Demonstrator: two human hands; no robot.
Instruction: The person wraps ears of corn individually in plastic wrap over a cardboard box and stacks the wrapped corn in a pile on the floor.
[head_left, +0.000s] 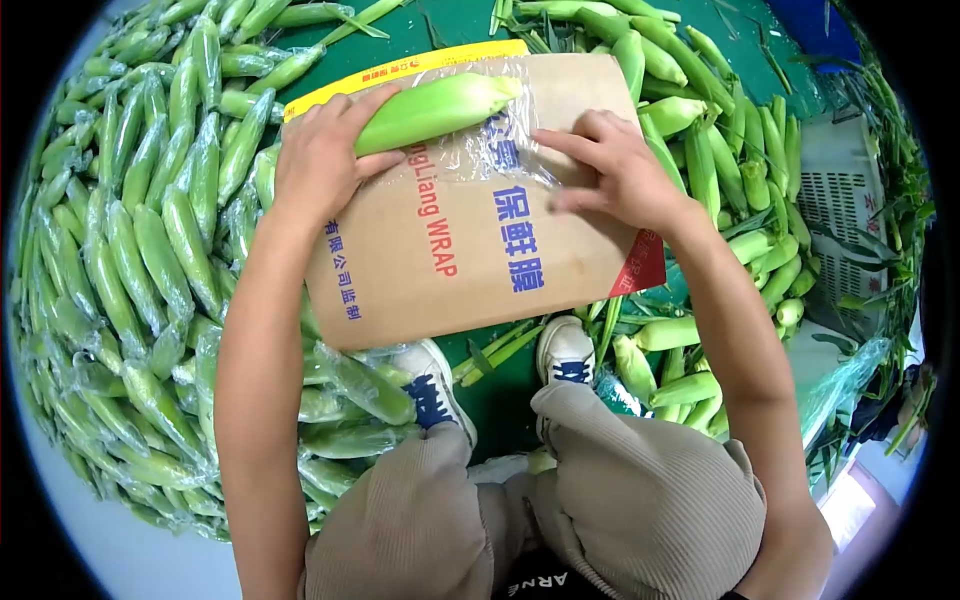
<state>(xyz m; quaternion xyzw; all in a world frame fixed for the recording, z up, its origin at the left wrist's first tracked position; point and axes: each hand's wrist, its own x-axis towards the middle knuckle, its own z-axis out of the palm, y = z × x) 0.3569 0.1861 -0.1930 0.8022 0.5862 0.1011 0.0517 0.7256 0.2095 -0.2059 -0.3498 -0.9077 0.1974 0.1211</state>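
An ear of corn in its green husk [430,108] lies on clear plastic film [470,160] spread over the cardboard box [400,270]. My left hand [330,150] is closed round the left end of this ear, thumb below it and fingers above. To the right, my right hand [610,170] has its fingers apart over the film's right edge, with nothing gripped between them. Blue and red printing covers the box top, and a yellow strip [400,68] runs along its far edge.
Film-wrapped ears of corn [140,250] are heaped at the left. More ears in husks [730,150] are piled at the right, beside a white slotted crate [840,200]. Two white shoes [565,345] stand on the green floor [500,400] just below the box.
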